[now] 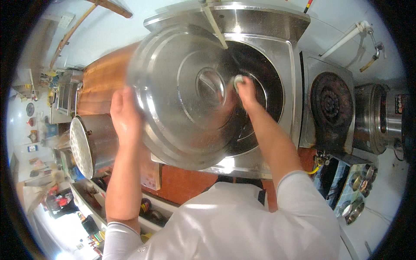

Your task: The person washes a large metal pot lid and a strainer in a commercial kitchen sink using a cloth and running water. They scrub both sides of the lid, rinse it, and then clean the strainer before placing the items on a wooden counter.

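Note:
My left hand (125,112) grips the left rim of a large, round stainless-steel lid or shallow basin (162,87), which is partly blurred. Rings and a small central circle mark its face. Held tilted, it covers the left part of a dark wok (274,84) set in a steel stove (291,107). Between the fingers of my right hand (247,94) is a small pale scouring pad or cloth (239,78). That hand is beside the central circle; whether the pad touches the metal, I cannot tell.
A pale spout (214,24) reaches down over the wok. On the left are a wooden board (105,83) and a tall metal pot (105,139). To the right stand a blackened burner (331,97) and a large steel pot (369,120). Several metal bowls (356,209) sit lower right.

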The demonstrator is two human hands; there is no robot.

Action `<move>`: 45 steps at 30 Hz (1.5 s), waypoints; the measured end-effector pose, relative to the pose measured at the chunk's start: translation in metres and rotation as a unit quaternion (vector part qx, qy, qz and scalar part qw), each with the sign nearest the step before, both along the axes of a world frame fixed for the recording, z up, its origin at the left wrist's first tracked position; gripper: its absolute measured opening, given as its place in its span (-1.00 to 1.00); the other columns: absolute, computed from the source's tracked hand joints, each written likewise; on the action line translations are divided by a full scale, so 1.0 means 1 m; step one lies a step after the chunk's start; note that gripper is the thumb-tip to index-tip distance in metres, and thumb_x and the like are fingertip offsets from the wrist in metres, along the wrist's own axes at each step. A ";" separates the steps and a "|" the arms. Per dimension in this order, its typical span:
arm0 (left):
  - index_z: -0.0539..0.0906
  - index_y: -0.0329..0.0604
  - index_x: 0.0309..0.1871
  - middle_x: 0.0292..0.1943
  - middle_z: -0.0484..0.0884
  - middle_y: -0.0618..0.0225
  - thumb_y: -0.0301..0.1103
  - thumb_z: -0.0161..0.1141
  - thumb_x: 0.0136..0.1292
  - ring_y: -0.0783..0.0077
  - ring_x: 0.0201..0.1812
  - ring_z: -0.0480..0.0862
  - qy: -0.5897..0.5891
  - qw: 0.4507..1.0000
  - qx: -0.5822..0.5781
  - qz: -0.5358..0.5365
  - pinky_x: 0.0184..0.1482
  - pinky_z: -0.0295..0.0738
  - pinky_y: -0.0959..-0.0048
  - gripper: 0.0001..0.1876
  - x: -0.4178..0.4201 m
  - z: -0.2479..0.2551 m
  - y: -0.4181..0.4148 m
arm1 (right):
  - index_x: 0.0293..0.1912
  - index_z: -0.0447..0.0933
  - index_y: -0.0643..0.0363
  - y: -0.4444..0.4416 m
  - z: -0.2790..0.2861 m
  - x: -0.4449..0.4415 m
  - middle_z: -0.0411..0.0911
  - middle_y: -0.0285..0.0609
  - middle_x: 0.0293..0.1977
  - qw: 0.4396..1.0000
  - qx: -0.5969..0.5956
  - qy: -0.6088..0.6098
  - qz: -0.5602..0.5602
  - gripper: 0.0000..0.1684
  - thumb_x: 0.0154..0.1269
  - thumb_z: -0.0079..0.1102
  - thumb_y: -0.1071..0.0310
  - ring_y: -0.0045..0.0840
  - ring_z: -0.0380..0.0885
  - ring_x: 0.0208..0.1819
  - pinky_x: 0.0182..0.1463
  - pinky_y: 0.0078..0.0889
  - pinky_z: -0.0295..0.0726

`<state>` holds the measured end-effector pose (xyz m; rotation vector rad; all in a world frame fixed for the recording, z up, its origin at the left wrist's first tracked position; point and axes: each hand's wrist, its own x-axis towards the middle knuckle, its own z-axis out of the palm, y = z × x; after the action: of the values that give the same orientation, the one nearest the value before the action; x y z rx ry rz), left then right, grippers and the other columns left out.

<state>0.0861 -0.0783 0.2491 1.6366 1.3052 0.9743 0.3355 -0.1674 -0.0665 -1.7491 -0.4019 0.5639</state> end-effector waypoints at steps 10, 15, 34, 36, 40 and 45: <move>0.52 -0.27 -0.32 -0.52 0.45 0.52 -0.20 -0.01 0.45 0.63 -0.43 0.35 0.117 0.989 0.079 0.039 -0.35 0.30 0.53 -0.69 -0.036 -0.029 0.020 | 0.16 0.49 0.26 0.038 0.025 0.031 0.31 0.12 0.27 0.973 -0.187 -0.128 -0.035 -0.21 0.14 0.20 -0.18 -0.04 0.29 0.28 0.30 -0.08 0.31; 0.52 -0.27 -0.31 -0.49 0.48 0.47 -0.16 -0.03 0.48 0.61 -0.42 0.39 0.141 0.985 0.069 0.071 -0.33 0.35 0.52 -0.66 -0.032 -0.022 0.006 | 0.09 0.48 0.34 0.008 0.042 -0.020 0.42 0.21 0.13 0.976 -0.165 -0.112 0.090 -0.43 0.32 0.01 0.04 0.06 0.35 0.22 0.30 -0.06 0.30; 0.51 -0.34 -0.26 -0.41 0.49 0.29 -0.17 -0.10 0.46 0.45 -0.32 0.43 0.123 0.987 0.000 0.104 -0.19 0.36 0.39 -0.64 -0.079 -0.067 0.003 | 0.07 0.54 0.17 0.053 0.014 0.040 0.57 0.04 -0.01 0.971 0.082 -0.163 0.154 -0.59 0.26 0.14 0.22 -0.17 0.53 0.07 0.18 -0.25 0.45; 0.51 -0.35 -0.25 -0.40 0.50 0.25 -0.16 -0.10 0.45 0.44 -0.29 0.44 0.217 0.971 0.047 0.085 -0.16 0.36 0.38 -0.63 -0.073 -0.061 0.004 | -0.01 0.55 0.17 0.023 -0.028 0.064 0.55 0.00 -0.04 0.987 0.014 -0.057 0.148 -0.61 0.19 0.23 0.22 -0.22 0.54 0.02 0.17 -0.28 0.45; 0.52 -0.34 -0.26 -0.40 0.53 0.28 -0.17 -0.09 0.46 0.47 -0.33 0.45 0.118 0.988 0.017 0.099 -0.19 0.39 0.41 -0.64 -0.069 -0.063 0.006 | 0.12 0.49 0.21 0.031 -0.032 0.069 0.41 0.03 0.20 0.984 -0.069 -0.141 0.082 -0.52 0.16 0.16 0.40 -0.19 0.39 0.24 0.31 -0.27 0.34; 0.52 -0.34 -0.26 -0.41 0.53 0.33 -0.21 -0.06 0.46 0.52 -0.35 0.43 0.073 0.993 -0.002 0.090 -0.22 0.38 0.47 -0.67 -0.052 -0.040 0.000 | 0.29 0.33 0.28 0.053 0.061 -0.008 0.23 0.06 0.36 0.954 0.123 -0.176 0.211 -0.37 0.19 0.10 0.49 -0.19 0.17 0.42 0.48 -0.26 0.11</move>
<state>0.0343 -0.0781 0.2095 1.6335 1.5748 0.9698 0.3271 -0.1144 -0.0053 -1.5241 -1.0707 0.4729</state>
